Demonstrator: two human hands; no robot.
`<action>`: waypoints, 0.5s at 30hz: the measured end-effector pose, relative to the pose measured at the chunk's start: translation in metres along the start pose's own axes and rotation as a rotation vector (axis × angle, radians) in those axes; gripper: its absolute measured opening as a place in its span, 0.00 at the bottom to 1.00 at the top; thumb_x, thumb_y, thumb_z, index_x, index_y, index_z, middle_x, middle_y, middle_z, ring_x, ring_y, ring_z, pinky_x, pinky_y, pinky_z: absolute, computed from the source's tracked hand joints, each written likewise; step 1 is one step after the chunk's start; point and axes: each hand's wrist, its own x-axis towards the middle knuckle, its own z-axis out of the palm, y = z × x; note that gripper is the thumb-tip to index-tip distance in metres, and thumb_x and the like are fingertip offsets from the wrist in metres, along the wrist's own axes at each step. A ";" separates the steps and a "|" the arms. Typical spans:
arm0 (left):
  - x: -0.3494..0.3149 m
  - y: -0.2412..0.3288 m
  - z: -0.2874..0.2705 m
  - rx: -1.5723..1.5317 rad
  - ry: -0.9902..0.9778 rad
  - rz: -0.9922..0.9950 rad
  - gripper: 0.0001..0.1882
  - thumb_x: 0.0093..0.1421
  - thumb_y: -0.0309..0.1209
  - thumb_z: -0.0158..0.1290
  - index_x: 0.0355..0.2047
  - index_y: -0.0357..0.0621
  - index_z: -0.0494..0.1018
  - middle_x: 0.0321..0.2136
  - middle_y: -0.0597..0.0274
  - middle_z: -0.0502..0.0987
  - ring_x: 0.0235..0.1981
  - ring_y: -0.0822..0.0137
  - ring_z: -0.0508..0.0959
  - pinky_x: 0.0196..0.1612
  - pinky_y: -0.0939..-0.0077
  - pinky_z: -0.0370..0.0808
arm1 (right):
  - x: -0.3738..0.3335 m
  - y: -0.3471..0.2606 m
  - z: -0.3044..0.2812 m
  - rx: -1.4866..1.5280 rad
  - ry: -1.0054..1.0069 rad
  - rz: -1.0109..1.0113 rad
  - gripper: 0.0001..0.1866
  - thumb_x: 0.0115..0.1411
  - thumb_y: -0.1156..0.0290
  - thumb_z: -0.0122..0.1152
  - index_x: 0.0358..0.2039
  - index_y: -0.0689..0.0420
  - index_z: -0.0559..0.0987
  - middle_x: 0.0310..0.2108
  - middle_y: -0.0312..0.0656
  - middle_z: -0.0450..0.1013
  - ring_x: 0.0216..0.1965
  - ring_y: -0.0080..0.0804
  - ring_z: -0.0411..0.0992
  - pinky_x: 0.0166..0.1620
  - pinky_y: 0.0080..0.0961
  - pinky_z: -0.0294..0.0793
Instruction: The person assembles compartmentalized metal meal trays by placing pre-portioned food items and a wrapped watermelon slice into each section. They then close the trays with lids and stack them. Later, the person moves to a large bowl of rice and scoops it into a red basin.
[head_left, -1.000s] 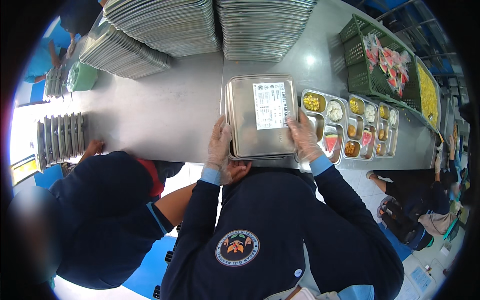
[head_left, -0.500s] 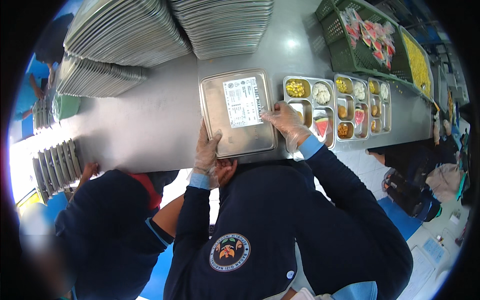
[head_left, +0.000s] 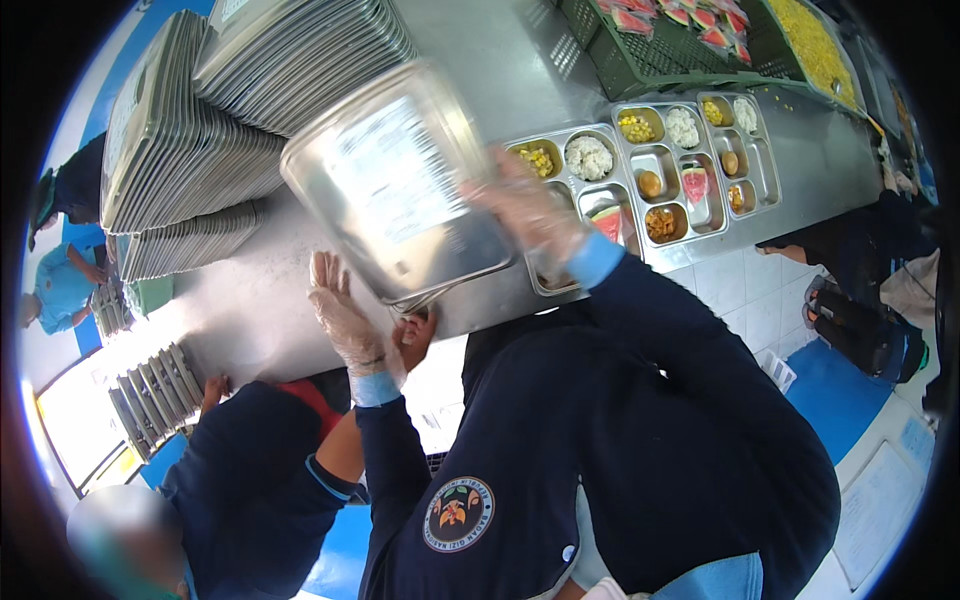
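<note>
A lidded metal food tray [head_left: 345, 220] with a white printed label [head_left: 395, 168] is tilted over the steel table, smeared by motion. My right hand [head_left: 530, 210], in a clear plastic glove, has hold of its right edge. Left of the tray's lower corner, my gloved left hand [head_left: 345, 312] is open and apart from it, fingers stretched upward. A co-worker's bare hand [head_left: 415, 335] is at the tray's lower edge; whether it grips it I cannot tell. Right beside my right hand, an open compartment tray [head_left: 573, 132] holds corn, rice and a watermelon wedge.
Tall stacks of labelled metal trays [head_left: 180, 160] stand at the back left. Two more open filled trays [head_left: 655, 160] sit further right, before a green crate [head_left: 690, 80] of bagged watermelon. A yellow heap [head_left: 815, 50] fills a container beside it. A co-worker [head_left: 265, 485] stands close at my left.
The lidded tray has moved up and left and tilted. My left hand has let go of it and opened; my right hand still holds it. The view has shifted too.
</note>
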 end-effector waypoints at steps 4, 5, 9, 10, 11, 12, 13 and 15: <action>-0.050 -0.016 0.103 0.222 -0.269 -0.182 0.27 0.72 0.37 0.48 0.68 0.38 0.64 0.54 0.50 0.78 0.53 0.60 0.79 0.56 0.64 0.76 | -0.066 -0.064 -0.114 0.088 0.258 -0.062 0.41 0.63 0.63 0.67 0.71 0.61 0.59 0.61 0.47 0.70 0.62 0.34 0.70 0.63 0.29 0.70; -0.064 -0.036 0.125 0.389 -0.312 -0.150 0.28 0.71 0.34 0.50 0.68 0.39 0.64 0.54 0.48 0.78 0.53 0.57 0.79 0.56 0.63 0.77 | -0.078 -0.077 -0.142 0.081 0.240 -0.068 0.40 0.65 0.62 0.65 0.71 0.62 0.58 0.61 0.49 0.70 0.60 0.34 0.72 0.61 0.29 0.74; -0.097 -0.110 0.181 0.864 -0.324 -0.152 0.27 0.66 0.29 0.53 0.66 0.41 0.67 0.53 0.41 0.78 0.54 0.46 0.79 0.56 0.59 0.76 | -0.136 -0.082 -0.212 0.075 0.263 -0.092 0.37 0.66 0.68 0.61 0.71 0.60 0.58 0.64 0.51 0.68 0.58 0.36 0.74 0.60 0.30 0.75; -0.098 -0.119 0.184 0.943 -0.342 -0.224 0.27 0.66 0.28 0.53 0.65 0.42 0.68 0.53 0.40 0.78 0.54 0.44 0.79 0.57 0.58 0.75 | -0.143 -0.073 -0.219 0.075 0.303 -0.050 0.38 0.65 0.71 0.61 0.72 0.60 0.57 0.63 0.49 0.69 0.60 0.36 0.73 0.61 0.31 0.74; -0.096 -0.125 0.183 0.915 -0.348 -0.235 0.26 0.65 0.28 0.53 0.64 0.42 0.68 0.52 0.40 0.78 0.54 0.44 0.79 0.57 0.58 0.75 | -0.148 -0.061 -0.222 0.084 0.320 -0.030 0.39 0.65 0.72 0.62 0.73 0.60 0.56 0.63 0.48 0.69 0.60 0.35 0.73 0.61 0.30 0.74; -0.093 -0.129 0.180 0.892 -0.376 -0.249 0.25 0.65 0.28 0.53 0.63 0.42 0.69 0.51 0.41 0.79 0.54 0.44 0.79 0.57 0.58 0.75 | -0.151 -0.048 -0.223 0.098 0.341 -0.009 0.39 0.64 0.72 0.62 0.73 0.59 0.56 0.63 0.48 0.69 0.60 0.35 0.72 0.62 0.30 0.73; -0.089 -0.130 0.174 0.868 -0.369 -0.216 0.24 0.65 0.28 0.53 0.62 0.43 0.70 0.50 0.41 0.79 0.54 0.44 0.79 0.57 0.58 0.75 | -0.151 -0.035 -0.222 0.104 0.407 0.034 0.40 0.64 0.72 0.63 0.73 0.59 0.56 0.63 0.47 0.69 0.60 0.34 0.72 0.62 0.30 0.73; -0.081 -0.128 0.157 0.843 -0.335 -0.264 0.23 0.65 0.27 0.54 0.61 0.42 0.71 0.49 0.43 0.80 0.52 0.47 0.80 0.56 0.60 0.75 | -0.143 -0.008 -0.213 0.127 0.413 0.088 0.42 0.63 0.72 0.65 0.74 0.58 0.56 0.63 0.44 0.69 0.60 0.31 0.71 0.63 0.28 0.71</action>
